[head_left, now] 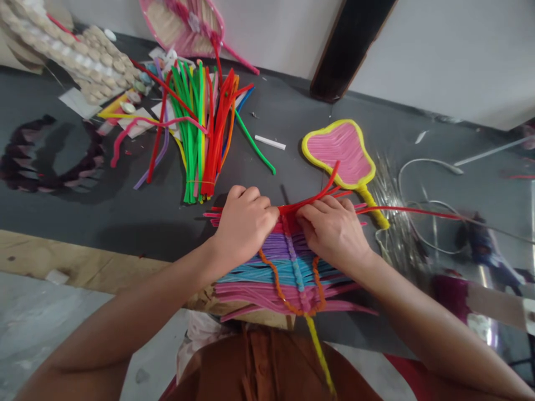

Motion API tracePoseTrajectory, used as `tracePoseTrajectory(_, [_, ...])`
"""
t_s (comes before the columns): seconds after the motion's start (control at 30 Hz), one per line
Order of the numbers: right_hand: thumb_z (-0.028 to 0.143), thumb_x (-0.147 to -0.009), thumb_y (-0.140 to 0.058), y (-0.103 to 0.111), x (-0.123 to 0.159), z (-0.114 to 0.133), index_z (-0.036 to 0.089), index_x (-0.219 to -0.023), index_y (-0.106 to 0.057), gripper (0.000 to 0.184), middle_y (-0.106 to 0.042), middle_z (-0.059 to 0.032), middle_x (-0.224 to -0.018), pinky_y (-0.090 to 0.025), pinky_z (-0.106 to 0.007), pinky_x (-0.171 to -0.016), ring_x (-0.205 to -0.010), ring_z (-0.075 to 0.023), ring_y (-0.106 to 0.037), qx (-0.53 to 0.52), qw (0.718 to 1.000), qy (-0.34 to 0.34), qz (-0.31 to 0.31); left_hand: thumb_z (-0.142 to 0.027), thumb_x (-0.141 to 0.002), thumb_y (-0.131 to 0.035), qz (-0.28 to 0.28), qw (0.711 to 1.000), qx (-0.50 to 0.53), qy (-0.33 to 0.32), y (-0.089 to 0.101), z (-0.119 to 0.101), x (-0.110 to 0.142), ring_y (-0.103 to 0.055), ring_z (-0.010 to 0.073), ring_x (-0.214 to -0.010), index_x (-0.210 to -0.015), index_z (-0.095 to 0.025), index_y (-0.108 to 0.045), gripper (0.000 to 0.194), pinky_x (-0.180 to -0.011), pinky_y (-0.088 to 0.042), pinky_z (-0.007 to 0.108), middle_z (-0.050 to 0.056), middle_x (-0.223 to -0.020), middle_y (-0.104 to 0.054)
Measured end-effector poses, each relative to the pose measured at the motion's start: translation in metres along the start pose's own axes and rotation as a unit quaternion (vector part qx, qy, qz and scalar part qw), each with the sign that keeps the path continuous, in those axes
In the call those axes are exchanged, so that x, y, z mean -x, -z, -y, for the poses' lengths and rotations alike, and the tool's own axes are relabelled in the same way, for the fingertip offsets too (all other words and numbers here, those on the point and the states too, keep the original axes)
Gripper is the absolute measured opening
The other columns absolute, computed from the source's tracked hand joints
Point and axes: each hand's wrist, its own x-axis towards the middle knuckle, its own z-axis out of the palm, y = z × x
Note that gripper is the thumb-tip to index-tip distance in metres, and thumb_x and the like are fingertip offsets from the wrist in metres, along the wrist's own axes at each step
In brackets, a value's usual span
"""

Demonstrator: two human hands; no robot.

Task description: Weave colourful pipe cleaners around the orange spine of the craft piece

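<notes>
Rows of pink, blue, purple and red pipe cleaners lie side by side as a woven piece [242, 273] at the table's near edge. A twisted stem [296, 267] runs through their middle, with a yellow tail [320, 356] hanging toward me. Curving across the rows is an orange twisted loop [276, 275]. At the far end, my left hand [248, 223] is closed with its fingertips on the red pipe cleaners [309, 200]. My right hand [336, 231] pinches the same red strands just right of the stem; its fingertips are partly hidden.
A bundle of green and red pipe cleaners [194, 133] lies beyond my left hand. Past my right hand rests a pink fan with yellow edging [340, 153], beside silvery wires [397, 211]. A dark headband [50, 181] lies far left; a pink leaf-shaped piece [184, 28] leans behind.
</notes>
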Motion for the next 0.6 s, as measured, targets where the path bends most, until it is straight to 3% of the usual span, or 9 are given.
tracePoseTrajectory(0.33, [0.024,-0.093,-0.051,-0.005,-0.001,0.002,0.019,-0.086,-0.067,0.019,-0.071,-0.0049,-0.081,-0.025,-0.036,-0.071,-0.084,-0.0222,-0.053,-0.009,1.000,0.025,-0.017,-0.020,-0.090,-0.056,-0.004,1.000,-0.005,0.002,-0.001,-0.001,0.000,-0.052,0.0232,-0.077,-0.075,-0.019,-0.067,0.018,-0.068,-0.029,0.039,0.003,-0.066,-0.064])
tracePoseTrajectory(0.6, [0.018,-0.091,-0.048,0.004,0.003,-0.007,0.018,-0.088,-0.067,0.019,-0.067,-0.0076,-0.086,-0.031,-0.034,-0.071,-0.087,-0.0234,-0.052,-0.004,1.000,0.022,0.009,-0.020,-0.091,-0.055,-0.031,1.000,-0.004,-0.001,-0.004,-0.001,0.006,-0.052,0.0232,-0.078,-0.084,-0.020,-0.069,0.016,-0.070,-0.030,0.040,0.003,-0.071,-0.066])
